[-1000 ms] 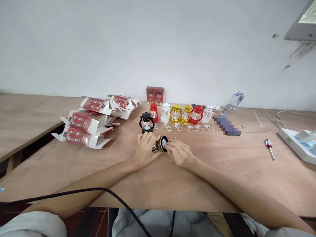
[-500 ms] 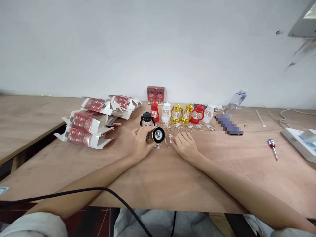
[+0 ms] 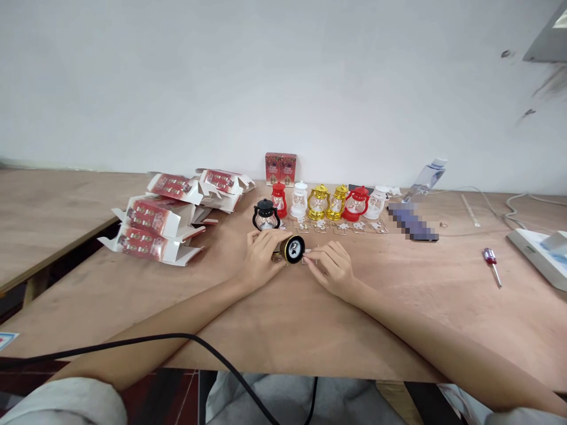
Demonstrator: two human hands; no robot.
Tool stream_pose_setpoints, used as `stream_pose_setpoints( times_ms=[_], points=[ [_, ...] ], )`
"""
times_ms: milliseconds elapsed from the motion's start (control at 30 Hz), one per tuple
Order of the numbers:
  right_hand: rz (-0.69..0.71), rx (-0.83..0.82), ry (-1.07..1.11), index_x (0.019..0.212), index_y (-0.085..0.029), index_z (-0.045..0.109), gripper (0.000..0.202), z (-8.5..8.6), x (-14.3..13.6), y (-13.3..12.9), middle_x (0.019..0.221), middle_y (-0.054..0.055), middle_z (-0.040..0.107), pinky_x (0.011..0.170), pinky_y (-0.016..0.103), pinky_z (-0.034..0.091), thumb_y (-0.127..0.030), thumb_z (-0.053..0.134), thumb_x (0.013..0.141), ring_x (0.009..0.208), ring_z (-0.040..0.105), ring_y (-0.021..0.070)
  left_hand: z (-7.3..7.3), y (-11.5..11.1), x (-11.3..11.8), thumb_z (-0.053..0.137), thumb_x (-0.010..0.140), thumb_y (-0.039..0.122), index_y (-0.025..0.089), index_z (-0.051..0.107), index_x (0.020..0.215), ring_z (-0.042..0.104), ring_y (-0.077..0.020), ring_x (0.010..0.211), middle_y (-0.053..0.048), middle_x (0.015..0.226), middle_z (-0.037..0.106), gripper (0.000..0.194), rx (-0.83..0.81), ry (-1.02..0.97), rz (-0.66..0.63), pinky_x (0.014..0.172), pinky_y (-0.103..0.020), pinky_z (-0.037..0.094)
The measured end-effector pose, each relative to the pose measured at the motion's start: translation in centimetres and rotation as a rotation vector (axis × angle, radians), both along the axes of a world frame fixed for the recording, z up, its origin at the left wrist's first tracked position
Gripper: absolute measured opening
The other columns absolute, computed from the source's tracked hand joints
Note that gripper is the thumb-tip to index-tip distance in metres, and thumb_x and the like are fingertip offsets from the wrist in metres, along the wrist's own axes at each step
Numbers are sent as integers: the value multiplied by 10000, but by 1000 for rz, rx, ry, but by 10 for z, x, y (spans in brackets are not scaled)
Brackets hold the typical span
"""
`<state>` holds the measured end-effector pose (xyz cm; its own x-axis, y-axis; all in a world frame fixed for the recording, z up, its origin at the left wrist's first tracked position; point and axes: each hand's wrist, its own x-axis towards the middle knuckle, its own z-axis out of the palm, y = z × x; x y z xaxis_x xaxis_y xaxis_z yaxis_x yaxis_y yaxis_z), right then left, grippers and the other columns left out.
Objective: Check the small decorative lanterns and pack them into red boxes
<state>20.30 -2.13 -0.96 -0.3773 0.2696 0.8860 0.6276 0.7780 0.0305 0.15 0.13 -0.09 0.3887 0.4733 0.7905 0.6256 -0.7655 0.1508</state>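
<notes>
My left hand [image 3: 263,257] is wrapped round a small lantern [image 3: 294,249] lying on its side. Its round black base with a gold edge faces me, and metal parts show inside the hollow; the hand covers most of its body. Close to the right of that base, my right hand [image 3: 331,265] has its thumb and forefinger pinched together. A tiny pale bit shows at those fingertips, too small to name. Just behind my left hand stands a black lantern [image 3: 266,215]. Thin bent wire pieces with white bits [image 3: 341,226] lie in a row beyond my hands.
Red, white and gold lanterns [image 3: 318,202] stand in a row at the back, before two red boxes [image 3: 280,169]. Opened cartons [image 3: 146,230] pile up at left. A bottle [image 3: 427,177], a blurred-out phone [image 3: 411,223], a screwdriver [image 3: 491,265] and a power strip [image 3: 527,248] are at right.
My left hand has moved the lantern slightly right and towards me, its base turned more to the right. My right fingertips have come close to the base.
</notes>
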Motion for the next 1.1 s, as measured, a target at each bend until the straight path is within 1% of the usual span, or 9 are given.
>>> stream_pose_setpoints(
  times_ms=[100, 267, 467, 567, 667, 867, 1000, 1100],
  points=[
    [-17, -20, 41, 903, -184, 591, 106, -1, -4, -1, 777, 42, 671, 626, 297, 423, -122, 622, 824, 706, 559, 165, 1, -3, 3, 643, 832, 330, 193, 561, 1072, 614, -206, 939, -64, 1010, 699, 288, 37, 35, -5, 802, -356, 294],
    [-4, -52, 76, 918, -177, 604, 101, 0, -5, 0, 819, 61, 680, 649, 296, 461, -132, 623, 830, 738, 590, 164, 1, -7, 5, 653, 822, 268, 179, 564, 1070, 598, -196, 880, -57, 979, 699, 279, 84, 88, -11, 770, -352, 284],
    [2, -45, 73, 919, -194, 619, 110, -1, -5, 0, 820, 51, 692, 647, 299, 476, -127, 608, 832, 739, 605, 162, 1, -8, 5, 632, 834, 278, 182, 572, 1064, 591, -192, 867, -56, 968, 700, 257, 107, 112, 11, 752, -350, 276],
    [30, -29, 76, 913, -190, 616, 123, -1, -6, 0, 801, 54, 689, 636, 293, 486, -105, 604, 825, 719, 606, 159, 0, -9, 6, 634, 834, 277, 180, 575, 1054, 588, -191, 855, -53, 946, 701, 247, 133, 109, 13, 745, -349, 273],
    [48, -14, 79, 882, -193, 612, 119, -2, -7, 0, 774, 50, 681, 623, 283, 492, -92, 593, 823, 700, 611, 155, 0, -9, 6, 628, 835, 279, 177, 579, 1051, 584, -190, 848, -52, 938, 699, 243, 137, 114, 15, 745, -349, 273],
    [37, -18, 91, 797, -199, 582, 110, -1, -9, -1, 726, 39, 651, 600, 262, 501, -100, 558, 837, 664, 605, 143, 0, -10, 8, 587, 858, 280, 173, 581, 1050, 575, -197, 846, -59, 930, 691, 219, 145, 128, 24, 739, -349, 272],
    [35, -16, 79, 814, -192, 569, 112, 0, -9, -1, 737, 43, 650, 598, 253, 504, -81, 562, 829, 670, 602, 141, 1, -11, 9, 590, 854, 245, 165, 578, 1046, 571, -196, 835, -58, 924, 687, 208, 148, 120, 26, 734, -347, 271],
    [44, -33, 88, 843, -190, 579, 111, 0, -10, -1, 748, 44, 649, 612, 253, 509, -84, 552, 833, 690, 607, 144, 1, -11, 9, 588, 857, 252, 169, 586, 1045, 570, -192, 824, -52, 907, 685, 205, 153, 119, 36, 729, -347, 267]
  ],
)
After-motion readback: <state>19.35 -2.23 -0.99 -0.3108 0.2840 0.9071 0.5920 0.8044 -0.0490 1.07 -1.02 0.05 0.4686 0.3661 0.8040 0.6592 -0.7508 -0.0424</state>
